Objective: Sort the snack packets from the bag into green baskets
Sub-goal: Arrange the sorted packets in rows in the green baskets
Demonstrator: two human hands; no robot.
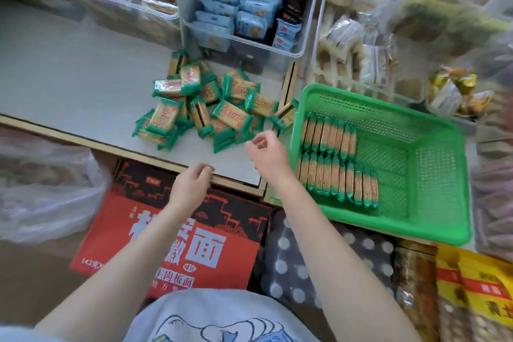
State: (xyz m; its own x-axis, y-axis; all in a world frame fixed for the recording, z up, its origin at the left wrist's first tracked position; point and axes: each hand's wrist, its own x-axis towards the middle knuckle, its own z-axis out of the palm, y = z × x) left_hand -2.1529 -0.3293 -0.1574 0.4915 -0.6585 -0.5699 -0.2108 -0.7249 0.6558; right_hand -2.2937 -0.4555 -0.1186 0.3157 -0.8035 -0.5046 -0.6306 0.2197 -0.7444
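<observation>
A green perforated basket (433, 189) sits at the right end of a grey shelf top (69, 78), its near corner overhanging the shelf edge. Inside the basket, against its left wall, two rows of green-edged biscuit packets (330, 158) stand on edge, side by side; the rest of the basket floor is bare mesh. Left of the basket, a loose pile of the same packets (205, 103) lies on the shelf top, some flat, some tilted, one packet (286, 116) resting just beside the basket's left rim. The person's right hand (266, 155) hangs between the pile and the basket, fingers loosely curled, holding nothing and touching no packet. The left hand (191, 183) hovers at the front edge of the shelf, left of the right hand, likewise loosely curled and empty. Behind the pile stands a clear plastic bin (302, 36) of blue-wrapped snack packets (230, 8). Below the shelf edge, under the left forearm, lies a red and black carton (111, 230) with large white lettering; a translucent plastic bag (47, 189) lies to its left.
</observation>
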